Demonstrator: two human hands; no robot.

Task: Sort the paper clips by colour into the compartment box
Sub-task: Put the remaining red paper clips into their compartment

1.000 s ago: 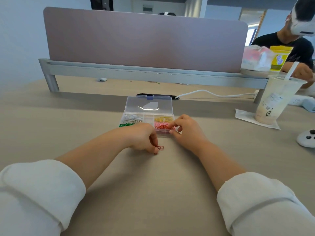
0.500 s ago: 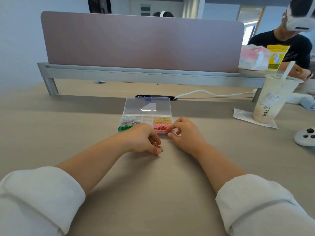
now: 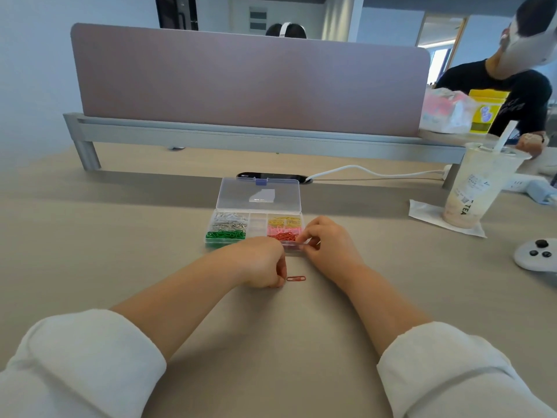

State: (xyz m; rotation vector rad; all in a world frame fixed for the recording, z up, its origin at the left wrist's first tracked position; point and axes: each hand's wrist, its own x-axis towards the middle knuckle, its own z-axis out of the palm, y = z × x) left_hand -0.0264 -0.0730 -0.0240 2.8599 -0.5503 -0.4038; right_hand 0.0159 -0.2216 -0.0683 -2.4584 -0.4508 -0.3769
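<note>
Directly beyond my two hands, the compartment box (image 3: 257, 226) stands on the table (image 3: 120, 236) with its clear lid (image 3: 259, 194) folded back, away from me.

1. Left hand (image 3: 259, 263): it rests on the table nearer to me than the box. The fingers are curled in toward the palm and the tips (image 3: 278, 280) point down at the table surface. No object shows inside the curl.

2. Loose red paper clip (image 3: 296, 278): it lies flat on the table just to the right of my left fingertips, long side running left to right. It sits between my two hands, nearer to me than the box and below my right hand. Whether the fingertips touch its near end cannot be determined.

3. Right hand (image 3: 331, 248): it sits at the front right corner of the box. The thumb and fingers (image 3: 303, 236) are drawn together over the red clips (image 3: 283, 236). Whether they pinch a clip, the box wall or nothing cannot be determined.

4. Box contents beyond my right hand: pink clips (image 3: 281, 229), then yellow clips (image 3: 284, 220) at the far side.

5. Box contents beyond my left hand: green clips (image 3: 225, 235) nearest, then white and silver clips (image 3: 229, 221) behind them.

6. Well off to the right of my right hand: a drink cup (image 3: 479, 188) on a napkin and a white controller (image 3: 536, 254).
</note>
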